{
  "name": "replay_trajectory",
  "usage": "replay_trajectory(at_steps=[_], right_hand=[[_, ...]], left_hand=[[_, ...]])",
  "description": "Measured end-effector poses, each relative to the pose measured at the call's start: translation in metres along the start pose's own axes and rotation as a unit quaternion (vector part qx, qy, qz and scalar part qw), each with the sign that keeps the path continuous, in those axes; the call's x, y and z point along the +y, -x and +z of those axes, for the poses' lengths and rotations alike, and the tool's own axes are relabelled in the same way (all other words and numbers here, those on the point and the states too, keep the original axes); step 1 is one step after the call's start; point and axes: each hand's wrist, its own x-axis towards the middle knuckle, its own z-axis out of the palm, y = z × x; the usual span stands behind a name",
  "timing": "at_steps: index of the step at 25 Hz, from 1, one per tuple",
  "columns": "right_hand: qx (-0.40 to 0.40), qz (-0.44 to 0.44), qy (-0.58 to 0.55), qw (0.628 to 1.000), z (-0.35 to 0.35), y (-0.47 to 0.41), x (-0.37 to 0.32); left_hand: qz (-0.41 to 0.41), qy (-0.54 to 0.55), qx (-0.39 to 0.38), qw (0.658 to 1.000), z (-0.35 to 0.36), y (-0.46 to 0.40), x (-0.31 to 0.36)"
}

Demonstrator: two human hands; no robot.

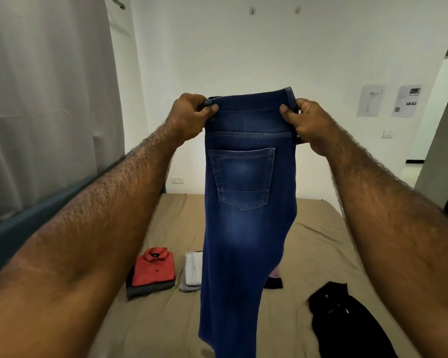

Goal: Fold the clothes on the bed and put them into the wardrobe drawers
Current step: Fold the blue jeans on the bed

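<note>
Two hands, left hand (189, 117) and right hand (305, 122), pinch the waistband of the blue denim jeans (246, 202) hanging above the tan-sheeted bed (308, 244); lowered carelessly, the dangling legs could topple the folded red shirt (154, 267).

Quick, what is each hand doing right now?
Left hand: closed, gripping the waistband of the blue jeans at its left end.
Right hand: closed, gripping the same waistband at its right end.
</note>
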Motion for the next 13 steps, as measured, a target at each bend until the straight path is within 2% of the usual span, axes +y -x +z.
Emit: replay_trajectory(at_steps=[3, 5, 9, 13], right_hand=[[-0.001, -0.015, -0.001, 1.0, -0.006, 0.015, -0.002], [-0.009, -0.009, -0.01, 1.0, -0.009, 0.033, -0.005], [-0.039, 0.014, -0.027, 0.999, -0.025, 0.084, -0.01], [-0.091, 0.009, -0.128, 0.988, -0.022, 0.132, -0.033]], left_hand=[[-0.009, 0.04, 0.008, 0.999, 0.006, 0.019, -0.001], [0.002, 0.065, -0.023, 0.998, 0.002, 0.034, 0.0], [0.023, 0.134, -0.163, 0.977, -0.019, 0.064, 0.011], [0.027, 0.201, -0.303, 0.931, -0.057, 0.095, 0.028]])
